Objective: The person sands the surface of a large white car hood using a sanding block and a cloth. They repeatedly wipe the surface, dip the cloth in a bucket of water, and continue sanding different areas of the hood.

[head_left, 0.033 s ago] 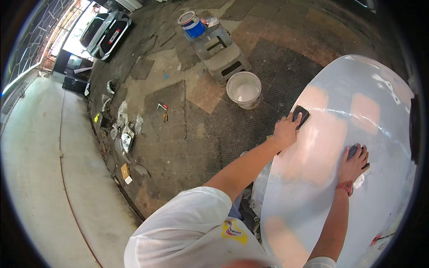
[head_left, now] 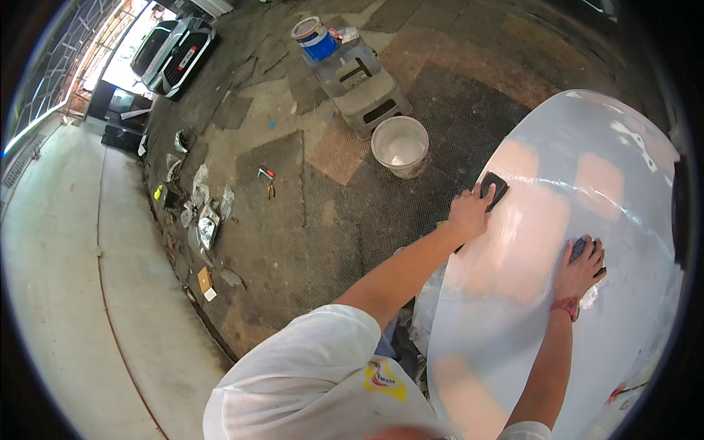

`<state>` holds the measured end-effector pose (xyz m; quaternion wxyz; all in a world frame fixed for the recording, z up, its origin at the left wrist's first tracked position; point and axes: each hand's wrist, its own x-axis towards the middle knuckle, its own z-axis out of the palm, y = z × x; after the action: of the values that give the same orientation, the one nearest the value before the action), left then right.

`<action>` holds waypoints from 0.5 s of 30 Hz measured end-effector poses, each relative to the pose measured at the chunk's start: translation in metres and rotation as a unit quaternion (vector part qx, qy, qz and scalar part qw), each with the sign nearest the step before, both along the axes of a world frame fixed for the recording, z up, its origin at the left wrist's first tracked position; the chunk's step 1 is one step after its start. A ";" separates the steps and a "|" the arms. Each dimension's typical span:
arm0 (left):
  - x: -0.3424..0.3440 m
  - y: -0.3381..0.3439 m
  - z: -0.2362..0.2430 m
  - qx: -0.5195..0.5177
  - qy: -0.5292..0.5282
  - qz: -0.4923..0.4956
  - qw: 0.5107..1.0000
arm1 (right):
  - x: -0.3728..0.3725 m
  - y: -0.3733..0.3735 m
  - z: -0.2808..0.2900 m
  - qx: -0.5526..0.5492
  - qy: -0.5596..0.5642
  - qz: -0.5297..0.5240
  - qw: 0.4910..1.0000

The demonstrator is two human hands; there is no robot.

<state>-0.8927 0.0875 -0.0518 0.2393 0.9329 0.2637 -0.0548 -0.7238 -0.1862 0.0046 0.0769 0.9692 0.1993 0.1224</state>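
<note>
A large curved grey car body panel (head_left: 616, 323), glossy in places and marked with peach-coloured patches, fills the right side. My left hand (head_left: 469, 214) grips a black sanding block (head_left: 495, 192) and presses it on the panel's left edge, over a peach patch (head_left: 517, 242). Further right, my right hand (head_left: 581, 273) lies on the grey surface, its fingers bent over a dark grey pad (head_left: 579, 248). A red watch (head_left: 566, 306) is on my right wrist. The underside of both tools is hidden.
A whitish bucket (head_left: 400, 149) stands on the matted floor beside a grey step stool (head_left: 367, 99) carrying a blue-and-white tin (head_left: 317, 42). Pliers (head_left: 270, 191), a headlamp (head_left: 208, 227) and plastic scraps lie left, along a pale wall (head_left: 59, 279). A car (head_left: 174, 55) is parked far left.
</note>
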 end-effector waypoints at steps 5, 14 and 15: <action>0.003 0.006 0.011 -0.026 0.005 0.004 1.000 | -0.001 0.004 0.000 -0.001 -0.001 -0.013 1.000; -0.001 0.010 0.001 0.009 -0.006 0.005 1.000 | 0.005 0.001 -0.011 0.024 -0.016 0.011 1.000; -0.003 0.007 -0.004 0.014 -0.010 0.003 1.000 | 0.010 -0.001 -0.018 0.023 -0.020 0.010 0.999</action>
<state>-0.8957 0.0942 -0.0555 0.2294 0.9358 0.2646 -0.0408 -0.7139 -0.1869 -0.0131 0.0570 0.9660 0.2046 0.1471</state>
